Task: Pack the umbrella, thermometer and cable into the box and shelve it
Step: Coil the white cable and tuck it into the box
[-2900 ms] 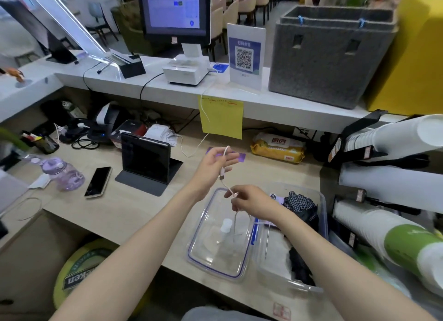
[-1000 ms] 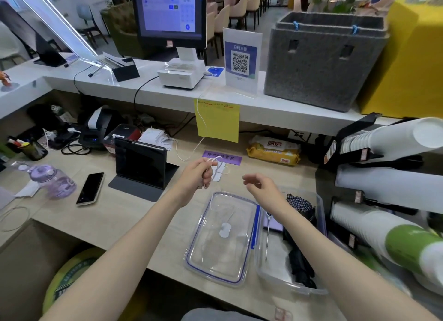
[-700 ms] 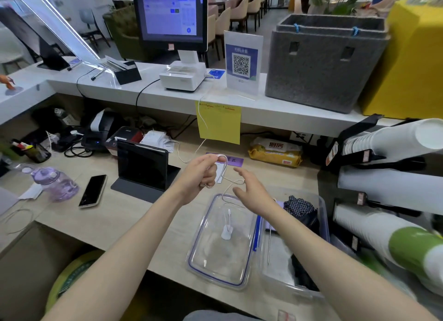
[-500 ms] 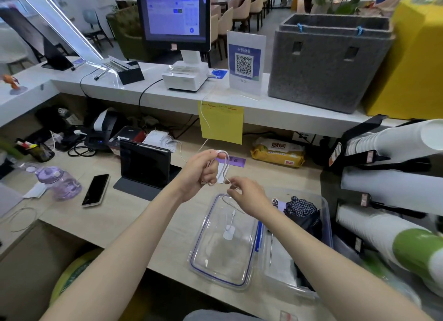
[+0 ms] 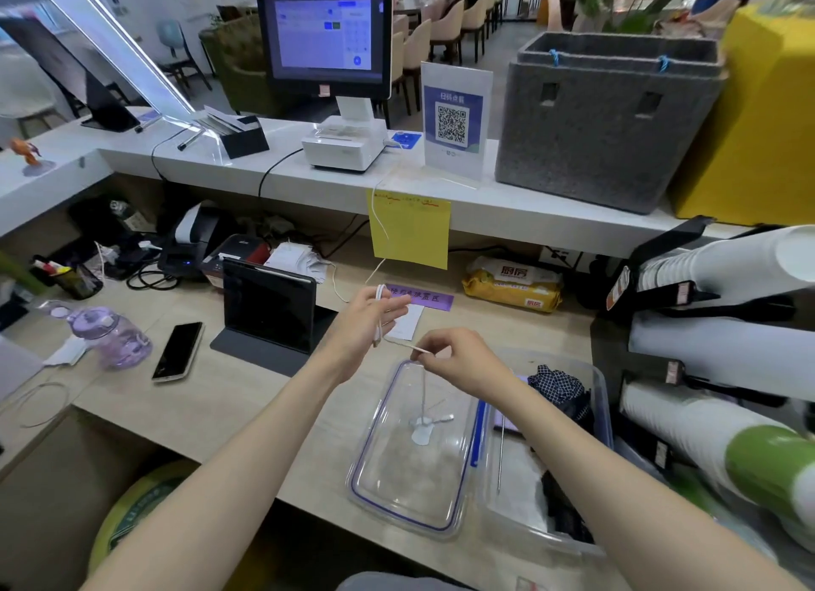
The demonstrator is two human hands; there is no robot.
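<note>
A: What takes up the most room?

B: The wooden tabletop [image 5: 229, 396], running across the middle of the frame. On it at lower centre lies a clear lid with a blue rim [image 5: 410, 453], and touching its right edge sits the clear plastic box [image 5: 602, 396].

A: What is in the box?

B: A dark folded umbrella [image 5: 562, 396] with a checked patch lies along its right side. To the left of it the thermometer [image 5: 501, 453] rests with its thin metal probe running toward the bottom of the frame.

A: And left of the lid?

B: A tablet in a stand case [image 5: 269, 308] at centre left, then a black phone [image 5: 177, 351] lying flat, then a purple water bottle [image 5: 112, 334] at the far left.

A: The hands?

B: Both are raised at centre frame, above the lid's far end. The left hand [image 5: 366, 326] has its fingers curled around loops of the white cable [image 5: 378, 315]. The right hand [image 5: 454, 356] pinches the same cable between thumb and fingertips, just right of the left hand.

A: Where does the cable go?

B: A short stretch runs between the two hands. From the right hand the rest hangs down, and its white plug end lies on the lid.
</note>
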